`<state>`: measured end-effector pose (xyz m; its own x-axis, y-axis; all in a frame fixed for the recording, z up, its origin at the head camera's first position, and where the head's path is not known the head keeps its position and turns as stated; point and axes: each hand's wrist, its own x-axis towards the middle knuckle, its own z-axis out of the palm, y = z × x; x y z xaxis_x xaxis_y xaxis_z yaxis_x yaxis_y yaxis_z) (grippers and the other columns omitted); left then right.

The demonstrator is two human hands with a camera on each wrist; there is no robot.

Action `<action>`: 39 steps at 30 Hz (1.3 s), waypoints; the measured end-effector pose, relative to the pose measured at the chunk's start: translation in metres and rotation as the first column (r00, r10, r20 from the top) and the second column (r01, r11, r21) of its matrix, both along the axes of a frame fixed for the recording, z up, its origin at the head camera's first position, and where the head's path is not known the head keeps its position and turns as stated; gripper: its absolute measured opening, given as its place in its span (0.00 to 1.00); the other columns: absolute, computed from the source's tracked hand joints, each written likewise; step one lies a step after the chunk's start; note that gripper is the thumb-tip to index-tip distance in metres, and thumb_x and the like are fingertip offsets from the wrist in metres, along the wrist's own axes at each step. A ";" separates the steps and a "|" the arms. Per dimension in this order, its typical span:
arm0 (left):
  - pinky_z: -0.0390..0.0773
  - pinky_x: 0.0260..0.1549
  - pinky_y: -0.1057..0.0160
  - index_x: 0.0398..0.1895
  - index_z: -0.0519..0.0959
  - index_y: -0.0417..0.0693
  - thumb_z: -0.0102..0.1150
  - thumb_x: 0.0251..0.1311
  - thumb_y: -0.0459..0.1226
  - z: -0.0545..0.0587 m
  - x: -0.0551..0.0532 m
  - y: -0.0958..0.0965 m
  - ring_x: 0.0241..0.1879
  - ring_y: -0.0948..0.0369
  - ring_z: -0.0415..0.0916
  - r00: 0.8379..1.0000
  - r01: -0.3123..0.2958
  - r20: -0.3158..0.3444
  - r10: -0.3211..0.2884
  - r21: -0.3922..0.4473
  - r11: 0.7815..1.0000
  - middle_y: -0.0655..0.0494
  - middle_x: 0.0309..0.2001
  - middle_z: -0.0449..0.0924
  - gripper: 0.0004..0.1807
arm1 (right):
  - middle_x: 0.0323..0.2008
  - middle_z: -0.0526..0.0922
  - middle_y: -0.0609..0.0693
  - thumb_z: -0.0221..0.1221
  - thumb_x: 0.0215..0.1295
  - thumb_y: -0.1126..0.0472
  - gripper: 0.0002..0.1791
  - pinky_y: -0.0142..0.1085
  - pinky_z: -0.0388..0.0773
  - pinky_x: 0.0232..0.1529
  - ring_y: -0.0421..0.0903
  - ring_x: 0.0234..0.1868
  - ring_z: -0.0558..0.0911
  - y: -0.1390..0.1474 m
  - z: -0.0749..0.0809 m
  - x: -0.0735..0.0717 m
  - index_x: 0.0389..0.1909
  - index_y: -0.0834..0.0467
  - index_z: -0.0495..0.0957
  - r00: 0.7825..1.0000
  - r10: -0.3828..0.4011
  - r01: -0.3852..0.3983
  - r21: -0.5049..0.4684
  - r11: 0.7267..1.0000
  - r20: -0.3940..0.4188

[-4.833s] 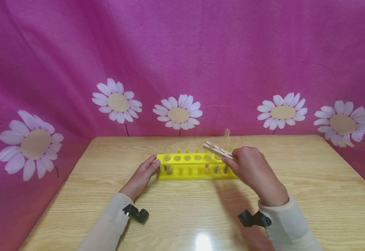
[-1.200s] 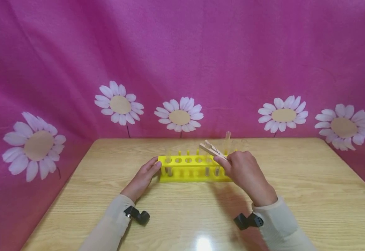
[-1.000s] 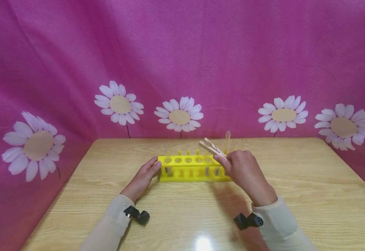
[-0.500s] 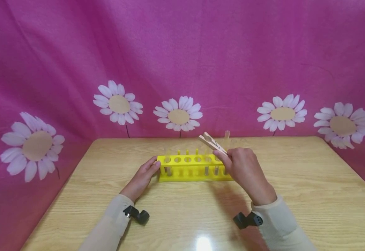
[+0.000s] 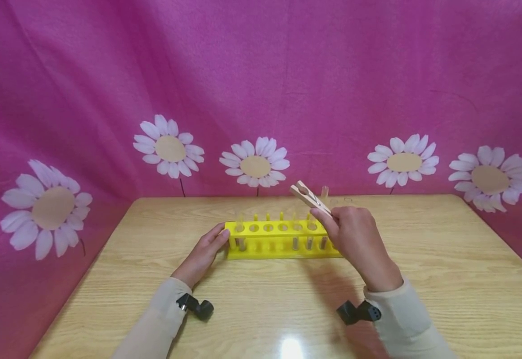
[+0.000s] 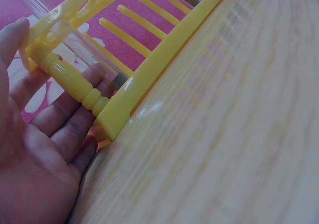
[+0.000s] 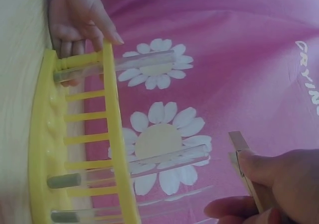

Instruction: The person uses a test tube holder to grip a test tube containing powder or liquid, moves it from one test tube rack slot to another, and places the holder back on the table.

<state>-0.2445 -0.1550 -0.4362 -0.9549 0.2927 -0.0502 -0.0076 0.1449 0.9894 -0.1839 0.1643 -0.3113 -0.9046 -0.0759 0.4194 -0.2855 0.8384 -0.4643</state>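
In the head view, the yellow test tube rack (image 5: 265, 253) stands on the table. My left hand (image 5: 200, 254) grips its left end; the left wrist view has the thumb on the top rail and the fingers behind the end post (image 6: 75, 82). My right hand (image 5: 361, 238) holds a wooden test tube clamp (image 5: 311, 197) tilted above the rack's right half. Nothing sits between the clamp's jaws. One test tube (image 5: 239, 219) stands at the rack's left end. Several more, among them a test tube (image 5: 295, 243), stand toward the right. Dark grey matter fills the tube bottoms (image 7: 64, 180).
The wood-grain table (image 5: 261, 304) extends around the rack. Behind it hangs a magenta cloth (image 5: 324, 99) with white daisies. Yellow pegs (image 5: 268, 216) rise along the rack's back. A taller tube (image 5: 325, 191) sticks up behind my right hand.
A tube near the clamp has gone lower into the rack since the earliest frame. The clamp has come off it and risen up and right. My left hand keeps its place.
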 end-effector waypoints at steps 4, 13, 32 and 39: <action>0.52 0.69 0.44 0.73 0.59 0.54 0.47 0.66 0.61 -0.001 -0.002 0.002 0.72 0.53 0.51 1.000 0.012 -0.002 -0.012 0.000 1.000 0.53 0.72 0.58 0.38 | 0.08 0.65 0.46 0.61 0.65 0.48 0.25 0.35 0.61 0.14 0.43 0.12 0.64 0.006 0.003 0.000 0.12 0.58 0.76 0.998 0.002 -0.001 0.015 1.000 -0.062; 0.51 0.69 0.44 0.70 0.63 0.56 0.46 0.67 0.60 -0.005 0.000 0.001 0.71 0.53 0.53 1.000 0.003 -0.013 -0.003 0.003 1.000 0.52 0.70 0.61 0.33 | 0.09 0.62 0.45 0.58 0.66 0.42 0.28 0.35 0.58 0.14 0.44 0.13 0.62 0.024 0.009 0.011 0.13 0.57 0.74 0.997 -0.053 0.054 0.025 0.998 -0.055; 0.53 0.68 0.45 0.73 0.59 0.49 0.43 0.70 0.57 0.000 -0.001 0.001 0.71 0.51 0.53 0.999 0.018 -0.031 -0.018 -0.006 1.000 0.48 0.71 0.59 0.34 | 0.10 0.63 0.47 0.58 0.66 0.44 0.27 0.36 0.59 0.17 0.47 0.15 0.63 0.073 0.001 0.023 0.13 0.57 0.70 0.987 -0.147 0.152 0.087 0.985 -0.064; 0.52 0.69 0.46 0.73 0.59 0.53 0.46 0.67 0.60 0.001 0.000 0.002 0.72 0.53 0.51 1.000 -0.008 -0.007 0.008 -0.013 1.000 0.52 0.72 0.58 0.37 | 0.11 0.63 0.48 0.58 0.66 0.43 0.27 0.37 0.58 0.17 0.47 0.16 0.63 0.092 0.002 0.023 0.14 0.57 0.70 0.981 -0.187 0.191 0.093 0.977 -0.049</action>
